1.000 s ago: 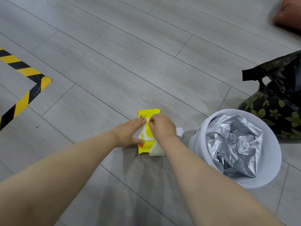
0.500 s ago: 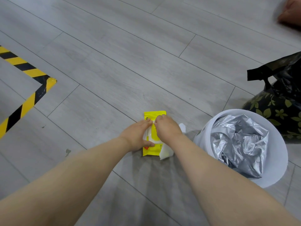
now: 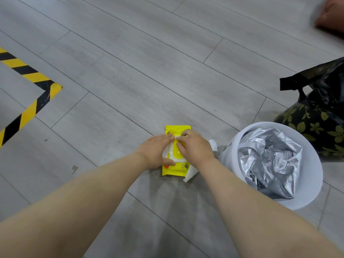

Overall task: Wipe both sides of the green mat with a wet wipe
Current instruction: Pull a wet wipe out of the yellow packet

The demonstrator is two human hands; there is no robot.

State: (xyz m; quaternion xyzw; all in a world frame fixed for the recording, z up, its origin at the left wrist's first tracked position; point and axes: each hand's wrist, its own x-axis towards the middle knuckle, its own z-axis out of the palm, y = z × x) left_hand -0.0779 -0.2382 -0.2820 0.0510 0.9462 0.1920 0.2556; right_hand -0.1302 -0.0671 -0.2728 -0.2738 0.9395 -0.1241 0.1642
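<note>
**Operator:** Wet wipes first: one yellow pack [image 3: 176,169] is lying flat on the grey plank floor [image 3: 130,71], at about 6 o'clock from the middle of my view. It is a soft foil pouch with a white hard flap on top. I am not seeing any green mat in this view.

**Observer:** And the hands?

**Operator:** Two, both bare. My left hand [image 3: 156,152] is pressing down on the pack's left edge, fingers flat, thumb against its lower side. My right hand [image 3: 195,146] is curling over the flap, fingertips pinching at its top edge; whether anything is gripped between them, I cannot tell. One crumpled white wipe [image 3: 191,174] is poking out from under the right wrist, at 5 o'clock of the pack, touching it.

**Observer:** What else are you counting?

**Operator:** One round white plastic bin [image 3: 307,198] at 3 o'clock of the pack, lined with one wrinkled silver bag [image 3: 270,164]. One glossy black bag with a leaf print [image 3: 316,123] is sitting behind it, at 1 o'clock. One corner of yellow-and-black striped tape [image 3: 33,75] is showing at 10 o'clock.
</note>
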